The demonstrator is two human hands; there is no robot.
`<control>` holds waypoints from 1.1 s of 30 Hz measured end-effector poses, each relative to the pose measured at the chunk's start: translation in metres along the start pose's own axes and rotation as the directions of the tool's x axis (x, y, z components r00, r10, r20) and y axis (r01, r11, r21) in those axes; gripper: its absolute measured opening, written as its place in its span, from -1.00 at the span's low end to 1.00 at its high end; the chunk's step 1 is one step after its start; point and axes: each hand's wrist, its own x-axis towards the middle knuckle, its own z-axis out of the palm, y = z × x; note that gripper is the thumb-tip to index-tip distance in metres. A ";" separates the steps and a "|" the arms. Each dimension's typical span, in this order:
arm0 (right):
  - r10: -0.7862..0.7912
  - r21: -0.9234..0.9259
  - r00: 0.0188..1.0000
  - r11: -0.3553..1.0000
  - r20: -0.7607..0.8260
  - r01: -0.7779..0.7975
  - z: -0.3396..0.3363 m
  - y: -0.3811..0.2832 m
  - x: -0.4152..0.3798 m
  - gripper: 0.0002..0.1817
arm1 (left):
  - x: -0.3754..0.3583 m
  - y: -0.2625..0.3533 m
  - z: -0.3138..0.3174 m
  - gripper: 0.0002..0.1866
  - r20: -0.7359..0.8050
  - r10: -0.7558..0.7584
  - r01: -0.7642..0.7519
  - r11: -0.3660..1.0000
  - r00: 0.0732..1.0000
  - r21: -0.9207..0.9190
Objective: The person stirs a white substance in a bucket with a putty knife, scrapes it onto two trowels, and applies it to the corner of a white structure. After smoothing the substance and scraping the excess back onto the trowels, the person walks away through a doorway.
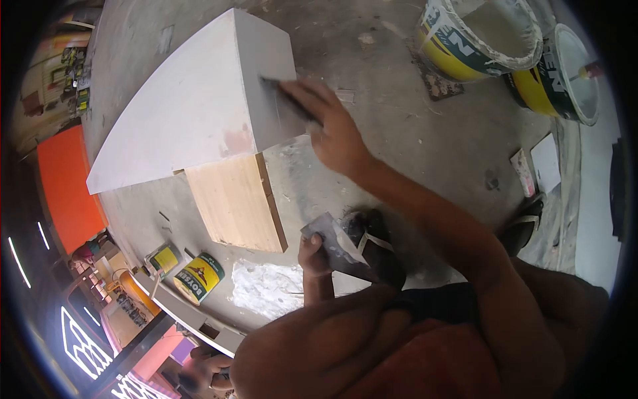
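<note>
My right hand (335, 133) is closed around a dark flat scraper (296, 101), slightly blurred. The scraper's edge lies against the narrow side face of a large white curved panel (179, 106). A pinkish-brown patch shows near that panel's lower corner. Lower down, my left hand (315, 258) grips a grey flat putty plate (335, 245), its thumb on top and pale smears on its surface. Between the panel and my left hand stands a bare wooden block (232, 203), touching the panel's lower edge.
Two large paint buckets (475, 40) with pale residue stand at the upper right. Smaller cans (199, 276) and a crumpled white sheet (266, 287) lie at the lower left. An orange panel (70, 186) leans at far left. Another person (209, 369) is at the bottom.
</note>
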 end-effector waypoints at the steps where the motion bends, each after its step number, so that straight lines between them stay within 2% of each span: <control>1: 0.040 0.026 0.999 0.999 0.034 -0.041 -0.001 -0.006 -0.011 -0.29 | -0.001 0.001 -0.002 -0.41 -0.001 0.004 -0.004 1.000 1.000 -0.005; 3: 0.104 0.060 0.990 0.992 0.091 -0.110 -0.002 -0.014 -0.030 -0.24 | -0.003 0.005 -0.005 -0.41 0.043 0.007 -0.006 1.000 0.999 -0.024; 6: 0.113 0.037 0.988 0.992 0.108 -0.118 -0.002 -0.023 -0.051 -0.28 | 0.000 0.001 -0.009 -0.55 0.109 0.144 -0.147 0.989 0.984 0.012; 7: 0.109 0.040 0.988 0.993 0.106 -0.114 -0.001 -0.022 -0.058 -0.24 | 0.002 0.005 -0.004 -0.56 0.235 0.144 -0.148 0.989 0.961 -0.002; 10: 0.100 -0.003 0.983 0.995 0.156 -0.101 -0.011 -0.024 -0.065 -0.26 | 0.008 0.010 0.006 -0.57 0.398 0.146 -0.164 0.986 0.905 0.012; 11: 0.099 -0.003 0.983 0.995 0.155 -0.100 -0.017 -0.022 -0.067 -0.26 | 0.009 0.010 0.010 -0.57 0.385 0.148 -0.163 0.987 0.911 0.004; 13: 0.067 -0.041 0.939 0.998 0.338 -0.056 -0.032 -0.017 -0.068 -0.33 | 0.009 0.008 0.009 -0.56 0.314 0.177 -0.198 0.979 0.933 0.037; 14: 0.068 -0.039 0.938 0.998 0.340 -0.058 -0.037 -0.017 -0.067 -0.33 | 0.009 0.007 0.010 -0.55 0.277 0.191 -0.214 0.975 0.942 0.055; 15: 0.111 0.026 0.958 0.992 0.263 -0.122 -0.043 -0.017 -0.066 -0.35 | 0.009 0.004 0.013 -0.57 0.078 0.200 -0.200 0.980 0.977 0.004; 16: 0.159 0.095 0.970 0.979 0.185 -0.179 -0.051 -0.020 -0.063 -0.38 | 0.013 0.004 0.029 -0.59 -0.040 0.189 -0.189 0.982 0.981 -0.008; 17: 0.119 0.201 0.980 0.968 0.162 -0.151 -0.059 -0.023 -0.059 -0.34 | 0.017 0.004 0.046 -0.60 -0.159 0.175 -0.181 0.983 0.972 -0.023; 18: 0.115 0.202 0.981 0.968 0.158 -0.147 -0.068 -0.029 -0.056 -0.34 | 0.021 0.004 0.062 -0.61 -0.274 0.159 -0.176 0.984 0.949 -0.040; 19: 0.016 0.236 0.980 0.970 0.198 -0.064 -0.077 -0.038 -0.054 -0.32 | 0.025 0.005 0.061 -0.56 -0.131 0.113 -0.130 0.983 0.985 -0.126; 20: -0.085 0.272 0.968 0.962 0.234 0.018 -0.082 -0.048 -0.052 -0.30 | 0.028 0.005 0.068 -0.57 -0.161 0.145 -0.150 0.988 0.976 -0.023; 21: -0.178 0.320 0.951 0.943 0.254 0.091 -0.085 -0.058 -0.051 -0.28 | 0.030 0.004 0.074 -0.57 -0.105 0.248 -0.218 0.948 0.963 0.233; 22: -0.179 0.320 0.951 0.943 0.252 0.093 -0.084 -0.059 -0.053 -0.28 | 0.034 0.002 0.080 -0.57 0.047 0.368 -0.323 0.740 0.929 0.590; 23: -0.239 0.319 0.931 0.937 0.276 0.146 -0.081 -0.058 -0.056 -0.30 | 0.035 0.001 0.081 -0.57 0.125 0.416 -0.378 0.611 0.901 0.696; 24: -0.295 0.317 0.907 0.928 0.300 0.197 -0.079 -0.055 -0.059 -0.32 | 0.038 -0.001 0.079 -0.55 0.027 0.341 -0.318 0.841 0.940 0.437; 25: -0.222 0.248 0.936 0.956 0.273 0.155 -0.076 -0.040 -0.068 -0.32 | 0.039 0.002 0.080 -0.55 0.028 0.338 -0.316 0.842 0.941 0.437; 26: -0.223 0.244 0.937 0.957 0.270 0.157 -0.085 -0.028 -0.068 -0.32 | 0.042 0.008 0.084 -0.51 -0.070 0.250 -0.216 0.925 0.966 0.313; 27: -0.164 0.077 0.924 0.986 0.345 0.146 -0.097 -0.014 -0.063 -0.34 | 0.045 0.012 0.087 -0.47 -0.154 0.147 -0.120 0.978 0.977 0.173; 28: -0.090 -0.090 0.908 0.986 0.409 0.139 -0.108 -0.002 -0.059 -0.37 | 0.042 0.014 0.089 -0.44 -0.132 0.147 -0.124 0.977 0.980 0.172; 30: 0.052 -0.213 0.903 0.976 0.427 0.044 -0.131 0.001 -0.045 -0.46 | 0.038 0.018 0.079 -0.38 -0.107 0.241 -0.220 0.960 0.965 0.174; 32: 0.067 -0.007 0.989 0.998 0.133 -0.067 -0.133 0.008 -0.036 -0.50 | 0.035 0.019 0.082 -0.38 0.022 0.433 -0.424 0.867 0.901 0.261; 33: 0.067 -0.005 0.989 0.998 0.133 -0.067 -0.135 0.003 -0.033 -0.50 | 0.036 0.018 0.089 -0.41 0.012 0.495 -0.479 0.834 0.869 0.275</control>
